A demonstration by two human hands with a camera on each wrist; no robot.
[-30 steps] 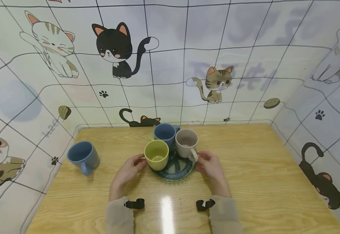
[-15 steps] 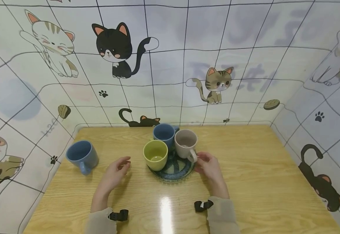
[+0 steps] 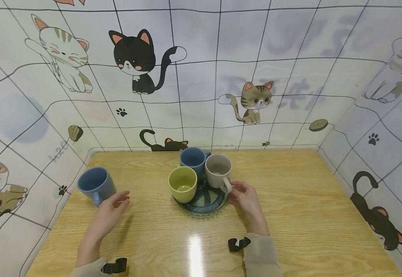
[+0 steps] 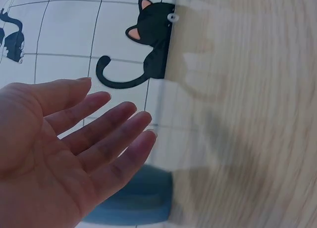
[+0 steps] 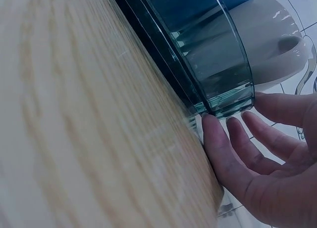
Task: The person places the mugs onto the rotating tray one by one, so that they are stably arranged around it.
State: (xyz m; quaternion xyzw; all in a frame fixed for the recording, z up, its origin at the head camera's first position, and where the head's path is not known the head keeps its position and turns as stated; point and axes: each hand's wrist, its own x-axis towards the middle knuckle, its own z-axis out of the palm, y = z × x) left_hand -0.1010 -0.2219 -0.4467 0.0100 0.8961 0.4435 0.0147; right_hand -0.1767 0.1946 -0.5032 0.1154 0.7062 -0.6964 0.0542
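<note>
Left hand (image 3: 107, 215) is hovering, loosely spread, seemingly readying, needing to grasp the lone blue mug (image 3: 98, 188) (right hand (image 3: 247, 200) just touching the tray (image 3: 204, 209)).

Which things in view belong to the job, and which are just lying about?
Likely the job:
- glass tray, right grip at its edge
- on it: yellow-green mug, pale mug, blue mug
- probably the separate blue mug, near left grip

Just surroundings:
- wooden table
- cat-print backdrop
</note>
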